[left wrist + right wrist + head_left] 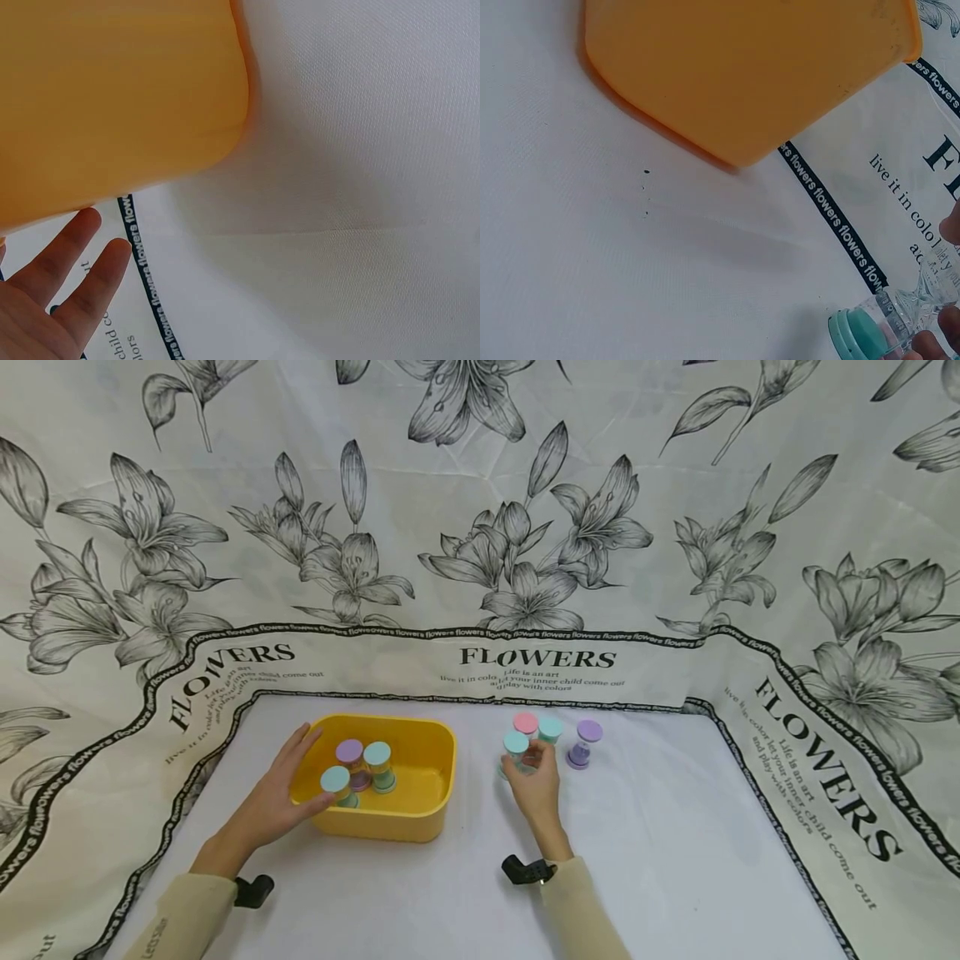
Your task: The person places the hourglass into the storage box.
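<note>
A yellow bin [420,752] stands on the white cloth and holds three small sand timers: a teal-capped one [335,779], a purple-capped one [349,752] and another teal-capped one [377,754]. My left hand [300,770] lies flat against the bin's left wall, fingers straight; in the left wrist view its fingers [71,274] show beside the yellow bin [112,97]. My right hand [528,766] grips a teal-capped timer [516,744], seen in the right wrist view as the clear timer [877,326]. Pink [525,723], teal [551,727] and purple [587,742] timers stand just behind it.
The white cloth [660,843] is bordered by a black "flowers" band [757,777], and a lily-printed backdrop [480,527] rises behind. The bin's underside [742,67] fills the top of the right wrist view.
</note>
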The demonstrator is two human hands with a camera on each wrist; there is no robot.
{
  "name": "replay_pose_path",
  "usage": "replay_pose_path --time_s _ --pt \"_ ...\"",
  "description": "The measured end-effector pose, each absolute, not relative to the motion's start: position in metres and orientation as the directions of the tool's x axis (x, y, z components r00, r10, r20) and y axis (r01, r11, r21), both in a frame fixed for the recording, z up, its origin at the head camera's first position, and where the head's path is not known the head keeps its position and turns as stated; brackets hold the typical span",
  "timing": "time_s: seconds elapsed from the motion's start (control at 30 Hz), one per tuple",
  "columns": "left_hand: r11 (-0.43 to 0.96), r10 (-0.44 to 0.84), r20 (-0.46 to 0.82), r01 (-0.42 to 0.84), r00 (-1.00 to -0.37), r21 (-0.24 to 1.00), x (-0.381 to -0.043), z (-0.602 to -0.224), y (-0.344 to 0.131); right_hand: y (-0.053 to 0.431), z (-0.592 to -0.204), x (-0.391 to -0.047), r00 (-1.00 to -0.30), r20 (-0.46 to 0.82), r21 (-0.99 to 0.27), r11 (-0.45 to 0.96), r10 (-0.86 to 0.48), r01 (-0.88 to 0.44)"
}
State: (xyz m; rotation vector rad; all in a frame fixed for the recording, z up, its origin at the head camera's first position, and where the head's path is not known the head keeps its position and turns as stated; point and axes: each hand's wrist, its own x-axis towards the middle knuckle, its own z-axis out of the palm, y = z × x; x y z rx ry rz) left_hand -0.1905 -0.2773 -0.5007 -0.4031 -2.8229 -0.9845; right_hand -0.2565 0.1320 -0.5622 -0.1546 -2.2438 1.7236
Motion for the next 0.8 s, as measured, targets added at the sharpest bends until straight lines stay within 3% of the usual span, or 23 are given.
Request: replay_pose_path --time_s 0.8 --pt "0.76 0.209 0.207 0.292 -0.956 0.581 -0.1905 -0.5011 -0.2772 0.1352 -0.5549 -0.2619 -0.964 0.145 -0.928 0.368 0.225 -0.054"
